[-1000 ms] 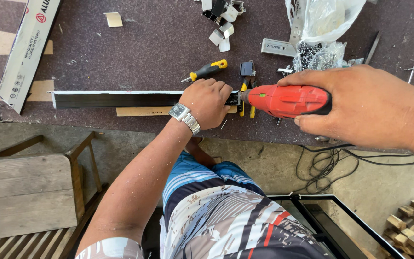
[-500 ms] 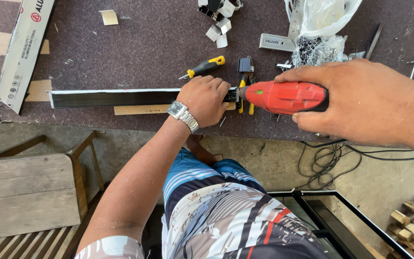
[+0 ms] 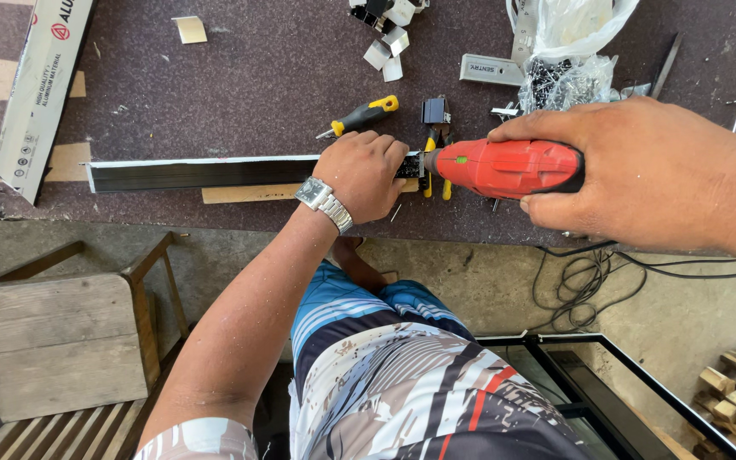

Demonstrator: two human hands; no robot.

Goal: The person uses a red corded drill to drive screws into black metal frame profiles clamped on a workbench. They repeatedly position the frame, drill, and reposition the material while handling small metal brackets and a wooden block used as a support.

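A long black aluminium profile (image 3: 198, 173) lies along the near edge of the brown worktable (image 3: 257, 77). My left hand (image 3: 364, 170), with a metal wristwatch, grips the profile's right end and presses it down. My right hand (image 3: 649, 175) holds a red power drill (image 3: 504, 166) level, its nose pointed left at the end of the profile right beside my left fingers. The drill bit and the profile's end are mostly hidden behind my left hand.
A yellow-and-black screwdriver (image 3: 359, 117), yellow-handled pliers (image 3: 433, 153), small metal brackets (image 3: 388, 53), a clear bag of screws (image 3: 566, 60) and a long white box (image 3: 40, 94) lie on the table. A wooden chair (image 3: 61, 341) stands lower left, cables (image 3: 606, 281) lower right.
Both hands, the drill and the profile keep the same hold; the view shifts only slightly.
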